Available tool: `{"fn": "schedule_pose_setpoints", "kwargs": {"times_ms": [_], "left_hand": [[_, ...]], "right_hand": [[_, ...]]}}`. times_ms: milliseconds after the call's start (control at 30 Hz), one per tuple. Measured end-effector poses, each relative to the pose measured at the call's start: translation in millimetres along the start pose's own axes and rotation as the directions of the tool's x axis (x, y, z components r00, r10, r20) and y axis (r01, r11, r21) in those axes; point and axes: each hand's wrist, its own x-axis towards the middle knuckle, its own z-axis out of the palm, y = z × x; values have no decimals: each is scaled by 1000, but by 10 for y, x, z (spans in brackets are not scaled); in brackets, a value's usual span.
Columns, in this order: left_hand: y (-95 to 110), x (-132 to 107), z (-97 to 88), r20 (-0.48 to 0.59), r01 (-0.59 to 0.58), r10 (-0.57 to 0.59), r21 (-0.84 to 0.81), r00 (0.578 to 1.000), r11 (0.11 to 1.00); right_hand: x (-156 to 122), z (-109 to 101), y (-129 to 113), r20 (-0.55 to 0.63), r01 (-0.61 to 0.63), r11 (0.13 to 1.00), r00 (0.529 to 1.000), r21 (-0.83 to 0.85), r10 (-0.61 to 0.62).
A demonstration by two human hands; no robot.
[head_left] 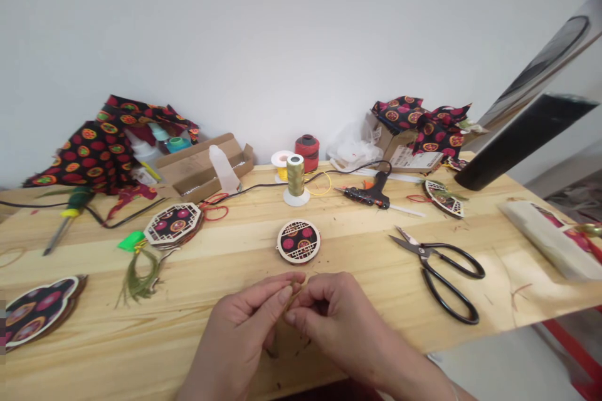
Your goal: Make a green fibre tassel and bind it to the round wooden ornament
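My left hand (251, 319) and my right hand (336, 319) meet at the front edge of the wooden table (376, 276), fingertips pinched together on a thin olive-gold thread (295, 291) between them. Both hands are closed in a pinch. Just beyond them lies a round wooden lattice ornament (298, 240) with dark red-dotted fabric inside. A spool of olive-gold thread (296, 180) stands upright further back.
Black scissors (442, 272) lie open to the right. A glue gun (369, 194), red spool (307, 152), cardboard box (202, 169), screwdriver (66, 216), patterned fabric (98, 150) and more lattice ornaments (173, 225) sit around. A green tassel (138, 276) lies left.
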Motion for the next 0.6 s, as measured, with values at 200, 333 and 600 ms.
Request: {"fn": "schedule_pose_setpoints", "kwargs": {"times_ms": [200,333,600], "left_hand": [[-14,10,-14,23,6,-7,54,1000,999],[-17,16,-16,27,10,-11,35,1000,999],[-41,25,-6,22,31,-31,-4,999,1000]], "right_hand": [[4,-8,-9,-1,-12,1000,1000,-3,12],[8,1,-13,10,-15,1000,1000,2,15],[4,11,-38,-10,-23,999,1000,23,23]]}}
